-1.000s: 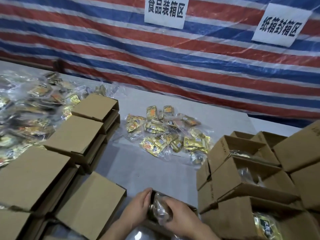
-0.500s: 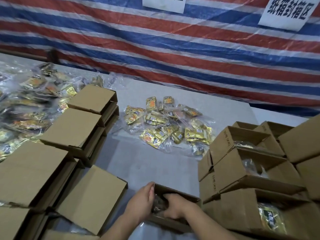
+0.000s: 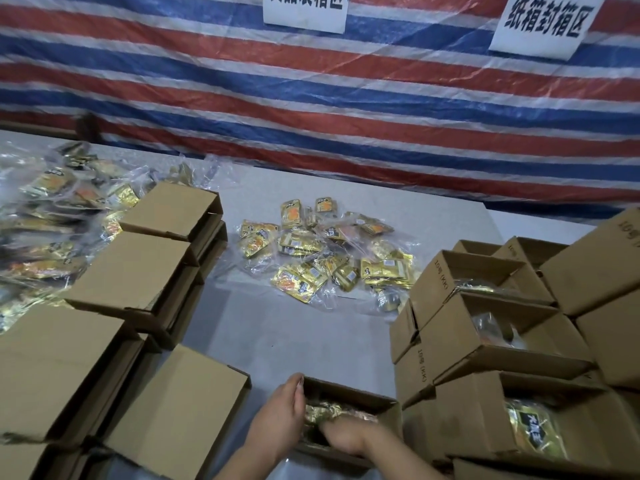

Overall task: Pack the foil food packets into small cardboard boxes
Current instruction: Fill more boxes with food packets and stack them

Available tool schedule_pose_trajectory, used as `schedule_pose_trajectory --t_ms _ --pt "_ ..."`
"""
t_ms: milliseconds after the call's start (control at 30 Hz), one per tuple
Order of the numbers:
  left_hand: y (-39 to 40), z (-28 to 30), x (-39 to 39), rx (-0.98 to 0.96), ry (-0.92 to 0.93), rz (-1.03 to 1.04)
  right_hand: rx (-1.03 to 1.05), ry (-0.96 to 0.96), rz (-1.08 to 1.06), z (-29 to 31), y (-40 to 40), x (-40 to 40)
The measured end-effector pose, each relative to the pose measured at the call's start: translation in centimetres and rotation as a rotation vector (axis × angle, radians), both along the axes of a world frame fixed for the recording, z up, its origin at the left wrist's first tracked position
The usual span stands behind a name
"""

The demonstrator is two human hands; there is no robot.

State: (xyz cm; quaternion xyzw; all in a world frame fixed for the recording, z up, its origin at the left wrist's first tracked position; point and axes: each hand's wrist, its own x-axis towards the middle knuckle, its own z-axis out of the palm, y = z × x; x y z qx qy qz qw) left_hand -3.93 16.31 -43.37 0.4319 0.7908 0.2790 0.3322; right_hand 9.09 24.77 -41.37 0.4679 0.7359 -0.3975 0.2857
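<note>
I see a grey table [image 3: 304, 341] set against a red, white and blue striped tarp [image 3: 346, 109] carrying two white paper signs [image 3: 543, 22]. Both hands work in one open cardboard box [image 3: 388, 415] at the near edge. My left hand [image 3: 282, 415] cups its left wall; my right hand [image 3: 346, 436] reaches inside, fingers curled down onto gold foil packets [image 3: 329, 410], though I cannot tell whether they pinch. A loose pile of packets [image 3: 325, 258] lies mid-table. Closed boxes [image 3: 138, 268] stack left, open filled boxes [image 3: 485, 344] right; I cannot count them reliably.
</note>
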Motion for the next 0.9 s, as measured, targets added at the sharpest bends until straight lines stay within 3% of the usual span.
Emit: schedule_pose_trajectory --t_ms 233,467,600,700,900 --pt "0.4 0.7 0.2 -0.02 0.024 -0.005 0.24 0.141 -0.043 2.3 1.0 0.4" --pt "1.3 1.7 0.3 -0.114 0.037 -0.034 0.765 0.189 -0.163 5.5 0.4 4.4" --pt "1.0 1.5 0.5 -0.192 0.02 -0.053 0.554 0.086 -0.256 5.5 0.7 5.9" --pt "0.5 2.2 0.7 -0.224 0.034 -0.024 0.423 0.025 -0.212 5.4 0.5 5.8" --pt "-0.3 8.4 -1.4 -0.185 0.049 0.051 0.481 0.087 -0.121 9.7 0.6 4.3"
